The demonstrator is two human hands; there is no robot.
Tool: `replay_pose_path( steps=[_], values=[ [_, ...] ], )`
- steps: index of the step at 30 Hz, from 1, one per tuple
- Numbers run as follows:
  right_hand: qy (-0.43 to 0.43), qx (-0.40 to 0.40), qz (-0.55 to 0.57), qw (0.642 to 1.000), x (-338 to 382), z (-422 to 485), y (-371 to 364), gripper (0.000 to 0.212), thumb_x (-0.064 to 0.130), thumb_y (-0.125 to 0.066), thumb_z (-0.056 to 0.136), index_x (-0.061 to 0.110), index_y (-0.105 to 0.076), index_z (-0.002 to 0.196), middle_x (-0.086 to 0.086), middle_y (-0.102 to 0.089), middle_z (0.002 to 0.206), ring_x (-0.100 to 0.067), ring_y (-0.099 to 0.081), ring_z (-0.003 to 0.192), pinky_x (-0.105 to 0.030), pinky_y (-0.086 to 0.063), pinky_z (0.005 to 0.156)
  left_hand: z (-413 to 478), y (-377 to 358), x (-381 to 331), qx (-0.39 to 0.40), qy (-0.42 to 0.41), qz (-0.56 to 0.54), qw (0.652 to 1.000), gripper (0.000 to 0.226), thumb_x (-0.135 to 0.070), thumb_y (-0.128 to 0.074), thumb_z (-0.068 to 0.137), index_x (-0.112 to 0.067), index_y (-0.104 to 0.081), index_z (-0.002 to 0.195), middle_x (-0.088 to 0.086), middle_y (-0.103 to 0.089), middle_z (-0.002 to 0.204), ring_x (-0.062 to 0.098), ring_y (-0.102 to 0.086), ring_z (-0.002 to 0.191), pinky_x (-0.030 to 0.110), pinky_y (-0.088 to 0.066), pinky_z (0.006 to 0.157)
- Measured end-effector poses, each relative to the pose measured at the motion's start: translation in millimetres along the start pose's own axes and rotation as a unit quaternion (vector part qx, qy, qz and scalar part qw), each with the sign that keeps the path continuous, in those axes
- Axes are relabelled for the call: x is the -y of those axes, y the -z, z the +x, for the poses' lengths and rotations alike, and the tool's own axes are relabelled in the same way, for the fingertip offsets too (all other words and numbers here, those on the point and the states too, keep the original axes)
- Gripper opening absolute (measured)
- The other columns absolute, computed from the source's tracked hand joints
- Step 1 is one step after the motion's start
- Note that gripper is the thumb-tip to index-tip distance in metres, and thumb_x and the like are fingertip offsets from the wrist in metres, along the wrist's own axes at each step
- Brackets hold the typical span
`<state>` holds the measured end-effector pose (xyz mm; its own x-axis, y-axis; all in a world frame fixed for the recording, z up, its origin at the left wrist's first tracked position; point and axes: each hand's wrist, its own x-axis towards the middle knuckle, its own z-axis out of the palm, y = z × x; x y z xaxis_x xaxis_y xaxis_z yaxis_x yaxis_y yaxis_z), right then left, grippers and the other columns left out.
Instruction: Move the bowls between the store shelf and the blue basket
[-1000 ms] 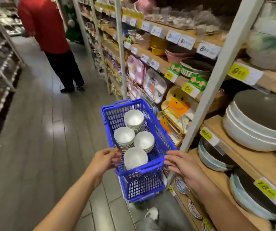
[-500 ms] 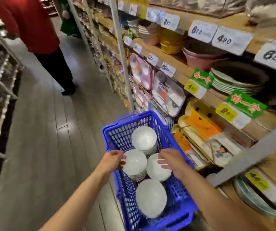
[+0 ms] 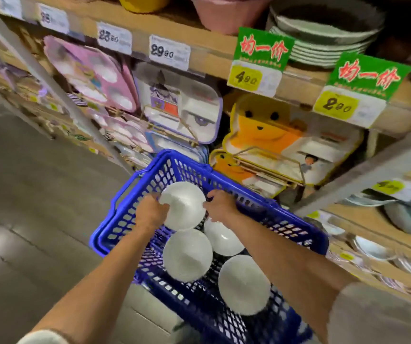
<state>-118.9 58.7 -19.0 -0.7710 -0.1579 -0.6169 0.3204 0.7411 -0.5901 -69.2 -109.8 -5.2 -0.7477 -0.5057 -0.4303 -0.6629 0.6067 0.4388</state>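
Gripping a white bowl [image 3: 183, 207] from both sides, a shopper leans over a blue basket [image 3: 122, 219] in a housewares aisle. The left hand [image 3: 151, 213] curls round the bowl's left rim and the right hand [image 3: 220, 206] clasps the right rim, holding the bowl between them at the far end of the basket. Blur makes it impossible to tell whether more bowls are stacked beneath it. Three other white bowls [image 3: 187, 254] sit inside the basket, nearer the shopper. The store shelf [image 3: 212, 54] stands just beyond the basket, its wooden edge hung with price tags [image 3: 169, 52]. Divided children's trays [image 3: 261, 127] are propped beneath it.

The two-handed hold suggests the bowl is being lifted out for the shelf, though it could equally be on its way down into the basket. If it is a lift, the next move calls for keeping the bowl level, clearing the basket's far rim and finding a free spot. The trays directly ahead leave little room, so the lower boards at right, where pale dishes [image 3: 370, 248] lie, look the likelier destination.
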Motion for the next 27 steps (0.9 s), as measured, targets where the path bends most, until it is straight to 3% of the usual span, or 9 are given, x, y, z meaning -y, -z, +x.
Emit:
replay_pose_path(
  steps=[3,7,15,19,21,23,25,27],
  values=[
    [-0.015,-0.061,-0.050,0.997,6,3,-14,0.030,0.020,-0.060,0.087,0.009,-0.064,0.115,-0.017,-0.066,0.116,-0.035,-0.060,0.110,-0.039,-0.050,0.092,11,-2,9,0.000,-0.045,0.037,0.998,0.024,-0.009,-0.063,0.079,-0.003,-0.067,0.103,0.021,-0.069,0.101,0.038,-0.063,0.097,0.037,-0.047,0.076],
    [-0.036,-0.106,-0.083,0.990,11,1,-28,0.029,0.014,-0.056,0.089,0.014,-0.064,0.117,-0.014,-0.065,0.118,-0.034,-0.059,0.112,-0.039,-0.050,0.093,22,-4,16,0.023,-0.086,0.063,0.994,0.031,-0.003,-0.058,0.082,-0.002,-0.060,0.112,0.022,-0.067,0.107,0.040,-0.061,0.102,0.042,-0.048,0.081],
    [-0.057,-0.175,-0.144,0.972,22,-13,-29,0.028,0.013,-0.053,0.093,0.013,-0.065,0.118,-0.010,-0.069,0.115,-0.027,-0.063,0.108,-0.035,-0.050,0.093,24,0,15,0.060,-0.112,-0.019,0.992,0.023,-0.005,-0.059,0.083,-0.006,-0.055,0.106,0.015,-0.066,0.097,0.035,-0.062,0.093,0.032,-0.041,0.069],
    [-0.053,-0.171,-0.065,0.982,28,-25,-16,0.022,0.019,-0.052,0.093,0.011,-0.061,0.112,-0.010,-0.067,0.108,-0.030,-0.063,0.104,-0.039,-0.051,0.086,18,12,14,0.049,-0.141,-0.098,0.984,0.010,-0.010,-0.057,0.086,-0.009,-0.048,0.091,0.001,-0.053,0.072,0.027,-0.053,0.073,0.032,-0.036,0.063],
    [-0.030,-0.136,0.032,0.990,28,-34,-7,0.011,0.020,-0.048,0.096,0.012,-0.053,0.102,-0.008,-0.062,0.094,-0.031,-0.063,0.094,-0.043,-0.054,0.077,10,18,11,0.041,-0.142,-0.157,0.976,0.008,-0.013,-0.053,0.089,-0.008,-0.048,0.087,0.002,-0.052,0.071,0.025,-0.049,0.068,0.033,-0.035,0.059],
    [-0.014,-0.117,0.113,0.987,26,-46,3,0.006,0.022,-0.045,0.098,0.017,-0.045,0.097,-0.004,-0.056,0.084,-0.026,-0.061,0.077,-0.038,-0.054,0.059,-3,23,5,0.049,-0.139,-0.200,0.969,0.009,-0.018,-0.048,0.093,-0.012,-0.049,0.085,0.000,-0.055,0.073,0.021,-0.050,0.069,0.029,-0.036,0.056],
    [-0.004,-0.114,0.162,0.980,22,-65,15,0.009,0.027,-0.042,0.100,0.019,-0.046,0.100,-0.004,-0.056,0.084,-0.020,-0.057,0.064,-0.028,-0.046,0.044,-20,29,-5,0.070,-0.136,-0.236,0.960,0.016,-0.023,-0.046,0.094,-0.016,-0.056,0.085,-0.001,-0.059,0.079,0.019,-0.053,0.074,0.030,-0.038,0.058],
    [0.003,-0.108,0.219,0.970,16,-85,26,0.019,0.032,-0.040,0.101,0.020,-0.051,0.109,-0.004,-0.059,0.091,-0.018,-0.058,0.065,-0.027,-0.047,0.041,-41,36,-21,0.096,-0.125,-0.277,0.948,0.023,-0.029,-0.046,0.094,-0.022,-0.061,0.078,-0.006,-0.062,0.078,0.013,-0.056,0.074,0.028,-0.039,0.059]
  ],
)
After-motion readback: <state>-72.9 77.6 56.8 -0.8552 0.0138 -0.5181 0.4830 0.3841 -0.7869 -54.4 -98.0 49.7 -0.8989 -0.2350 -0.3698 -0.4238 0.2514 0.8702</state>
